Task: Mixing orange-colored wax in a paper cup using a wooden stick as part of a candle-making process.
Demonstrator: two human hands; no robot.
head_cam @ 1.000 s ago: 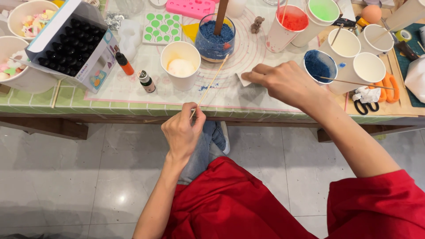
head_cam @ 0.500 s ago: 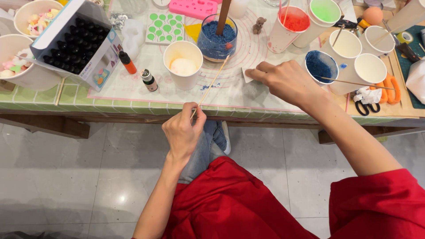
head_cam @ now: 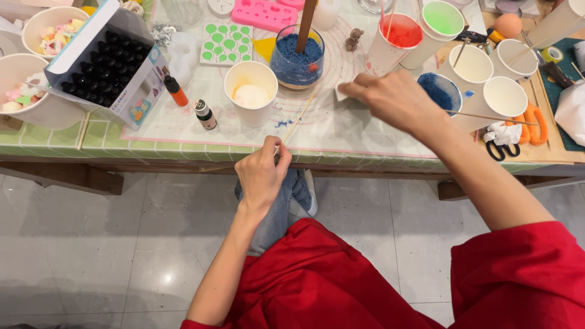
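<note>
Left hand [head_cam: 263, 173] pinches a wooden skewer [head_cam: 298, 117] at the surface's near edge, keeping its tip steady, while right hand [head_cam: 390, 97] grips a white scrap [head_cam: 340, 92].

Bright, even indoor light falls from above, and colours on the table [head_cam: 183, 146] read clean and saturated. The glossy grey floor tiles [head_cam: 122, 244] catch soft pale glare, strongest at the near left. Shadows are faint and short: a dim one lies on the mat under the right hand [head_cam: 390, 97], another beneath the table's near edge. Focus is sharp through the middle; the left hand [head_cam: 262, 173] shows crisp. Wide-lens bending bows the table edge and stretches the red sleeve [head_cam: 524, 274] at the near right corner
</note>
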